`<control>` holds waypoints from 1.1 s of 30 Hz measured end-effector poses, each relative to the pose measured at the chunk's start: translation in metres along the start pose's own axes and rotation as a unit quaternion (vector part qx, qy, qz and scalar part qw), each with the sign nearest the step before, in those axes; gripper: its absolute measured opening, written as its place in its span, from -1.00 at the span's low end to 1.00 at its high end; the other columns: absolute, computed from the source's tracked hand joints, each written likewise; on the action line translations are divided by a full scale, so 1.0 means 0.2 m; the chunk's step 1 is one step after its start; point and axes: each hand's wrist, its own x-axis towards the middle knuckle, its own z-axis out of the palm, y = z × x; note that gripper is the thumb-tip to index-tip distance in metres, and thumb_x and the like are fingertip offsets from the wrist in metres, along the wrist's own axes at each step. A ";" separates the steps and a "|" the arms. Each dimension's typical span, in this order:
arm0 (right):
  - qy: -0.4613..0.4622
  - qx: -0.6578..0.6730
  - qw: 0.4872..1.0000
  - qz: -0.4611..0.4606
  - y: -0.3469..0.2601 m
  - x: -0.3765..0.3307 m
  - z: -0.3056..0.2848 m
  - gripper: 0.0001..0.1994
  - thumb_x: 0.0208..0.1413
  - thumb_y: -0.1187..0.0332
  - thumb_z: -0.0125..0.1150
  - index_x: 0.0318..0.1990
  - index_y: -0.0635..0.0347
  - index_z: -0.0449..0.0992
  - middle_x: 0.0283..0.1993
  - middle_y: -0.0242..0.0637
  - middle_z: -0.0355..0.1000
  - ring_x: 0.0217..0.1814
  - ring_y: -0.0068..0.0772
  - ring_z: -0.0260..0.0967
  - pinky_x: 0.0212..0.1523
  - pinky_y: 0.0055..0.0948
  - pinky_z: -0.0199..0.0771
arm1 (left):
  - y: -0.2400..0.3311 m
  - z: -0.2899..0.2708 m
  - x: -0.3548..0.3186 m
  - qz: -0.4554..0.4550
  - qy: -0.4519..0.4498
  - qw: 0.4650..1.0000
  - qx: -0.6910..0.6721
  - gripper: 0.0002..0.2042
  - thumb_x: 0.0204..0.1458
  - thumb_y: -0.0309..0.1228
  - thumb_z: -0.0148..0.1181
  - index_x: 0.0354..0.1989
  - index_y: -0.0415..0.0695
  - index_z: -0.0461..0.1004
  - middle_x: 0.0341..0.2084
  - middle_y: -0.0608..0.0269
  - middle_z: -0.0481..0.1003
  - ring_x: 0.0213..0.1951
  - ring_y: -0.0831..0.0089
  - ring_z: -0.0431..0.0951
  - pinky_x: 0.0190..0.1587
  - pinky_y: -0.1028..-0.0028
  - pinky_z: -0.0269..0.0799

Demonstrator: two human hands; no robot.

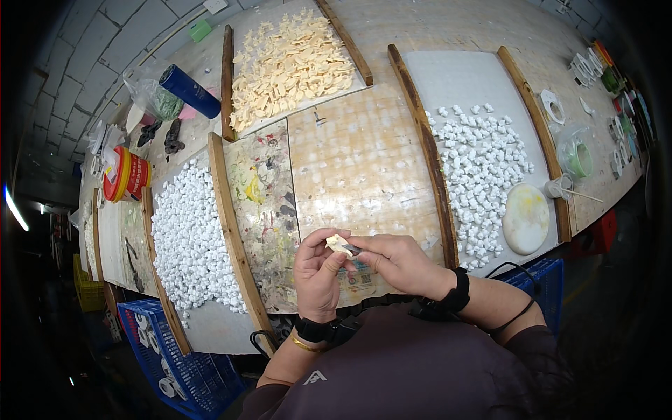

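Note:
My left hand pinches a small cream-coloured molded piece between thumb and fingers, above the near edge of the worktable. In my right hand is a small dark blade, gripped between thumb and forefinger. The blade meets the right side of the piece, and both hands nearly touch there. Fingers hide the blade's other end and part of the piece. A pile of similar cream-coloured pieces lies on a board at the far side.
Wooden strips divide the table. Small white pieces cover a board at left and another at right, beside a round white slab. A red-yellow bucket and blue cylinder stand left; blue crates sit below.

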 end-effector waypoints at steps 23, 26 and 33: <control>-0.029 -0.048 0.998 -0.011 0.01 0.00 -0.04 -0.69 0.12 0.36 0.09 0.03 0.15 0.47 -0.29 -0.09 0.49 -0.27 -0.06 0.45 -0.25 -0.28 0.43 | 0.00 0.02 -0.02 0.000 0.006 1.000 0.004 -0.66 0.02 -0.66 0.13 0.01 -0.27 0.33 -0.11 0.00 0.46 -0.38 0.47 0.51 -0.40 0.56 0.47; -0.032 0.013 0.999 0.012 0.01 0.00 -0.02 -0.70 0.13 0.36 0.09 0.02 0.13 0.47 -0.27 -0.10 0.50 -0.26 -0.07 0.46 -0.24 -0.30 0.44 | -0.02 0.00 -0.03 0.007 0.013 1.000 0.015 -0.65 0.02 -0.66 0.13 0.02 -0.27 0.33 -0.11 -0.01 0.46 -0.37 0.47 0.51 -0.39 0.56 0.47; -0.033 0.066 0.997 0.027 0.02 0.01 0.00 -0.72 0.14 0.36 0.10 -0.01 0.18 0.49 -0.25 -0.09 0.50 -0.24 -0.16 0.48 -0.21 -0.37 0.44 | -0.01 -0.01 -0.03 0.002 0.017 1.000 -0.006 -0.65 0.03 -0.65 0.13 0.02 -0.26 0.32 -0.10 0.00 0.45 -0.36 0.47 0.51 -0.39 0.56 0.47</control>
